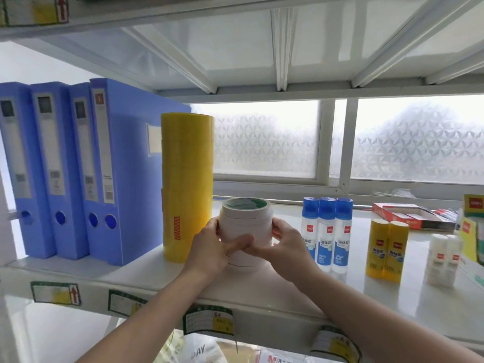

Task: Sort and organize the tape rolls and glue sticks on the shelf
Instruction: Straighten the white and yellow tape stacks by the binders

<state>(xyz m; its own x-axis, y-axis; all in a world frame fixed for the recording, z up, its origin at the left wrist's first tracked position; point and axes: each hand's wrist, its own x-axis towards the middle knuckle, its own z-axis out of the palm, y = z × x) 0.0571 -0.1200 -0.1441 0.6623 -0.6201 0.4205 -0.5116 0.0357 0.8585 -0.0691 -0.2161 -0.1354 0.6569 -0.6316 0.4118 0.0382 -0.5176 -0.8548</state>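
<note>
A stack of white tape rolls (246, 222) stands on the white shelf (146, 271), just right of a tall stack of yellow tape rolls (187, 184). My left hand (213, 251) wraps the white stack's left and front side. On the stack's right side my right hand (281, 244) presses, thumbs meeting in front. Three liquid glue bottles with blue caps (326, 233) stand in a row to the right. Two yellow glue sticks (387, 251) and two small white glue sticks (444, 259) stand further right.
Several blue file boxes (60, 169) stand upright at the shelf's left. A red open carton (408, 216) lies at the back right, and green-yellow boxes (471, 226) sit at the right edge. An upper shelf hangs overhead. A frosted window is behind.
</note>
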